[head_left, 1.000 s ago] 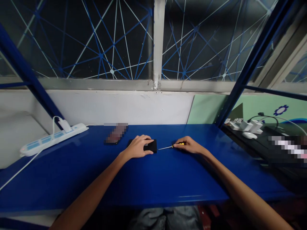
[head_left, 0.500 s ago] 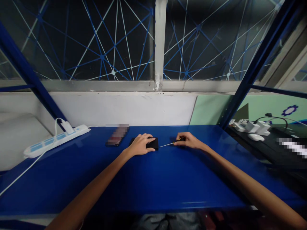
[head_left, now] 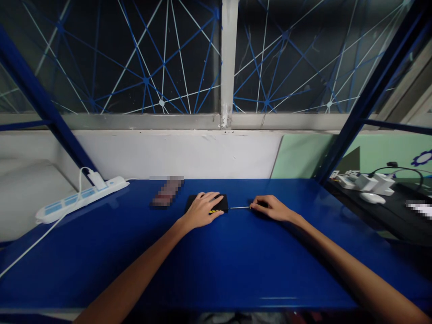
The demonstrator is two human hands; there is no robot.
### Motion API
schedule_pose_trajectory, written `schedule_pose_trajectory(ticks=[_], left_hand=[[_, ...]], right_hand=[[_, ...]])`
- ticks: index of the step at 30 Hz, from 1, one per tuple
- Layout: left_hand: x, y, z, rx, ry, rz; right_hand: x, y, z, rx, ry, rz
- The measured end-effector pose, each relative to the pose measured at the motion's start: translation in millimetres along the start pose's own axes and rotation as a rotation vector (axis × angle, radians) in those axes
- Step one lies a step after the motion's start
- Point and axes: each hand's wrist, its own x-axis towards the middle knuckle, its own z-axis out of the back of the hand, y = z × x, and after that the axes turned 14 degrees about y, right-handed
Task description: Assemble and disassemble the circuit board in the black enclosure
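My left hand (head_left: 204,209) lies over a flat black box (head_left: 224,203) on the blue table, fingers across its top and thumb along the near side. A small yellow-and-black patch (head_left: 214,211) shows between thumb and fingers. To the right, my right hand (head_left: 270,207) is closed around a screwdriver, its handle mostly hidden by the fingers. The thin metal shaft (head_left: 240,207) points left, nearly level, and its tip ends just short of the box's right side.
A pixelated flat object (head_left: 168,192) lies left of the box. Farther left is a white power strip (head_left: 83,198) with a plug and cable. Blue frame posts rise at both sides. A dark surface on the right holds a white mouse (head_left: 372,198) and white adapters (head_left: 374,183).
The screwdriver has turned from a slant to nearly level, and its handle is now more hidden. The yellow-and-black patch has come into sight under my left hand. The view has shifted slightly.
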Motion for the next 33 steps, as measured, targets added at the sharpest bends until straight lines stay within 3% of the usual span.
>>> schedule_pose_trajectory(ticks=[6,11,16,20,27,33], left_hand=[[-4,1,-6.4,0.015,-0.037,0.086],[-5,-1,-4.6,-0.003,-0.046,0.070],[-5,-1,-1.8,-0.017,-0.047,0.068],[-3,-5,2.6,-0.078,-0.145,0.028],[2,-24,9.4,-0.298,-0.274,-0.050],[2,-24,9.9,-0.341,-0.309,-0.023]], right_hand=[[-2,1,2,-0.119,-0.084,0.049],[1,-1,-3,-0.177,-0.135,0.052],[2,-8,-3,-0.067,-0.126,0.023],[2,-11,-1,0.057,-0.138,0.025],[1,6,-4,0.185,-0.134,0.077],[0,17,-7,0.190,-0.125,0.085]])
